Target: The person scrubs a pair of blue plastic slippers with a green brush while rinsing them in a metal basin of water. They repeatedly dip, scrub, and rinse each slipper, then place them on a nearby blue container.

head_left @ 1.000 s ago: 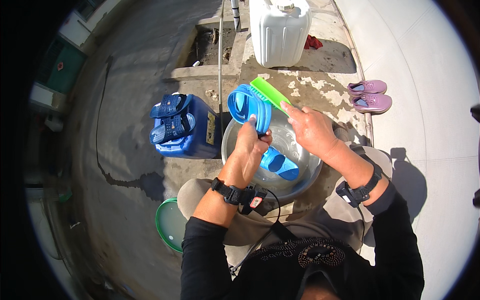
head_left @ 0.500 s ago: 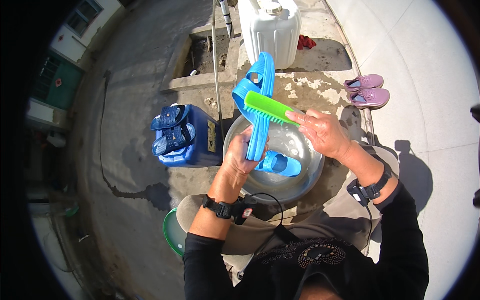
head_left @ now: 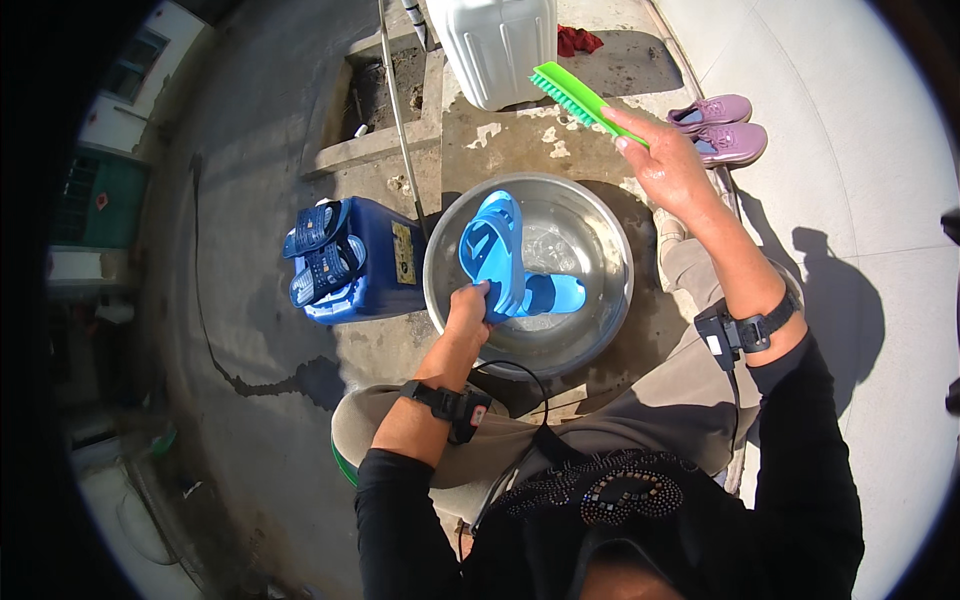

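Observation:
My left hand (head_left: 469, 312) grips a light blue slipper (head_left: 497, 250) by one end, holding it tilted over a metal basin (head_left: 607, 335). The basin holds some clear water (head_left: 552, 243). Another light blue slipper (head_left: 568, 294) lies in the basin, partly covered by the held one. Up and to the right, clear of the basin, my right hand (head_left: 668, 165) is closed round the handle of a green scrubbing brush (head_left: 580, 98). Its bristles face down and to the left, apart from the slipper.
Dark blue slippers (head_left: 330, 268) rest on a blue plastic container (head_left: 385, 285) left of the basin. A white jerrycan (head_left: 495, 50) stands beyond it, near a red cloth (head_left: 577, 41). Purple shoes (head_left: 733, 143) sit at the right. A thin pole (head_left: 400, 120) slants down behind the container.
The brush has come off the slipper and moved up to the right with my right hand. My left hand has lowered the slipper into the basin's opening and turned it.

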Demonstrator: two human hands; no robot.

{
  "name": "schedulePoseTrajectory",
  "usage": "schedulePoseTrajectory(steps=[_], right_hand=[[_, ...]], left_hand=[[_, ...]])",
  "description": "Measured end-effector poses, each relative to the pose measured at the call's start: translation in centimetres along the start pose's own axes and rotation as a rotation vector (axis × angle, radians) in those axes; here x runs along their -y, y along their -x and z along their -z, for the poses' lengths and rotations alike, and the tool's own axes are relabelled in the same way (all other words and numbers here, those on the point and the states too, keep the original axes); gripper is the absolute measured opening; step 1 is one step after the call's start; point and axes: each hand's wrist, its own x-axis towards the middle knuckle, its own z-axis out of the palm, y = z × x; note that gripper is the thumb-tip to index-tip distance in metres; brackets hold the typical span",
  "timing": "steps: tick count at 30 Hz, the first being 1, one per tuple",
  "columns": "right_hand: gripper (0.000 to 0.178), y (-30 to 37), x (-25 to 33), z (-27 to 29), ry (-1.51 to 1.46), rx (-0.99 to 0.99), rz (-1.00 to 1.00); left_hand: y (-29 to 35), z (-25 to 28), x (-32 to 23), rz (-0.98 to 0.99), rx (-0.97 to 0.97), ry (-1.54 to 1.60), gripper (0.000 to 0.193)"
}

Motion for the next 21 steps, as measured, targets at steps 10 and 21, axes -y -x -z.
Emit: schedulePoseTrajectory(steps=[10, 21], right_hand=[[0.038, 1.3, 1.8, 2.9, -0.106, 0.142, -0.061], [0.037, 2.5, 1.4, 5.6, -0.246, 0.165, -0.106]], left_hand=[[-4.8, -3.5, 5.7, 0.114, 0.329, 0.133, 0.045], [-6.1, -9.3, 3.2, -0.605, -0.052, -1.741, 0.096]])
